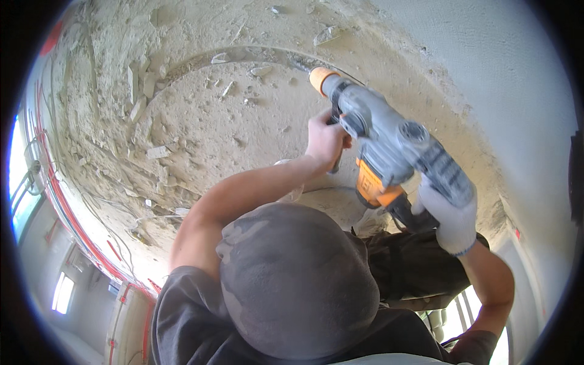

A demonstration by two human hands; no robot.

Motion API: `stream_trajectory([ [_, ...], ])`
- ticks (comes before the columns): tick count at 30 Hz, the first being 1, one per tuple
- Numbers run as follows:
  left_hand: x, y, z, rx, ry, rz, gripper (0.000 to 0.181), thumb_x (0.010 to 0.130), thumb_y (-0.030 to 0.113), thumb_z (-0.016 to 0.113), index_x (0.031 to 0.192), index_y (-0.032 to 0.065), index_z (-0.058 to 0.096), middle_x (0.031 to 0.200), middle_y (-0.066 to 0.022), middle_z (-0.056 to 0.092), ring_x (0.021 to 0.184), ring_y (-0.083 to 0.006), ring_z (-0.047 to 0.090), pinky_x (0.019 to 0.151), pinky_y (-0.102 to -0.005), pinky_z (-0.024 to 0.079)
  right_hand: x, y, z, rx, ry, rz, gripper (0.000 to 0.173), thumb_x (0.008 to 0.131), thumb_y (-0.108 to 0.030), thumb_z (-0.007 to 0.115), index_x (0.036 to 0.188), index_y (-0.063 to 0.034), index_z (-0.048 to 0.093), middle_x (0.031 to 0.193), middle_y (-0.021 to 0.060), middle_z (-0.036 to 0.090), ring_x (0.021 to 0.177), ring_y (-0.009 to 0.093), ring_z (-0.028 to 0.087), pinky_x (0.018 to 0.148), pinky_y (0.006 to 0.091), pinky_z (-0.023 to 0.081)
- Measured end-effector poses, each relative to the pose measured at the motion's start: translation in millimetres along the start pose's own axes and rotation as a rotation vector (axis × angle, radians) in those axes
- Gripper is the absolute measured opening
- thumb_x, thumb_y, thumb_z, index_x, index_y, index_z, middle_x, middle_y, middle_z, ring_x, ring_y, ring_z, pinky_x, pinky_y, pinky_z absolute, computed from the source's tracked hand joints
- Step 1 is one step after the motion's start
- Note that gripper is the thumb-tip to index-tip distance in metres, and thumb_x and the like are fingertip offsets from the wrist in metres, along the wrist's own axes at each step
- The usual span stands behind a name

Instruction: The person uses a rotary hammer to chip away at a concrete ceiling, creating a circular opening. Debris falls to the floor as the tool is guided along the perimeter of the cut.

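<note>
My left hand (325,141), bare, is closed around the black side handle of a grey and orange rotary hammer (378,123). Its rear handle is in my right hand (449,216), which wears a white knitted glove; the trigger is hidden. From the orange collar (323,80), the bit (299,64) points to the far left and reaches a groove (246,54) in the dusty concrete floor (255,118). The bit's tip is hard to make out amid the dust. A camouflage cap (296,283) covers much of the lower middle.
Broken concrete pieces (139,91) lie along the groove and to the left. A plastered wall (497,82) rises on the right. Red conduits (59,191) and loose cables (109,205) run along the left side. A fan (35,166) stands at the far left.
</note>
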State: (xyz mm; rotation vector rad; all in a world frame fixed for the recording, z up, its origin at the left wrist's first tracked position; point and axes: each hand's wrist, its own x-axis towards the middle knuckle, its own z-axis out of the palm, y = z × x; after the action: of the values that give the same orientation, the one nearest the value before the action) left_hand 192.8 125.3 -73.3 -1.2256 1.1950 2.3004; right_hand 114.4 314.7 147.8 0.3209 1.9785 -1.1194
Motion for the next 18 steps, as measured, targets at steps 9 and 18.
stream_trajectory([
  [9, 10.9, 11.2, -14.9, -0.152, 0.148, 0.060, 0.015, 0.087, 0.007, 0.071, 0.098, -0.0028, 0.070, 0.077, -0.0065, 0.065, 0.062, -0.0150, 0.062, 0.057, -0.0325, 0.053, 28.7, -6.7, 4.3, 0.082, -0.122, -0.082, 0.017, 0.093, -0.010, 0.077, 0.105, -0.0007, 0.070, 0.079, 0.0045, 0.070, 0.070, 0.014, 0.068, 0.071, 0.0304, 0.055],
  [18, 7.3, 28.5, 17.1, -0.182, 0.159, 0.022, 0.014, 0.084, 0.007, 0.070, 0.092, -0.0022, 0.063, 0.068, -0.0105, 0.060, 0.053, -0.0209, 0.059, 0.050, -0.0374, 0.049, 58.0, -50.1, -26.0, 0.078, -0.112, -0.103, 0.023, 0.096, -0.015, 0.075, 0.109, 0.0039, 0.071, 0.076, 0.0066, 0.064, 0.061, 0.016, 0.063, 0.058, 0.0312, 0.052],
])
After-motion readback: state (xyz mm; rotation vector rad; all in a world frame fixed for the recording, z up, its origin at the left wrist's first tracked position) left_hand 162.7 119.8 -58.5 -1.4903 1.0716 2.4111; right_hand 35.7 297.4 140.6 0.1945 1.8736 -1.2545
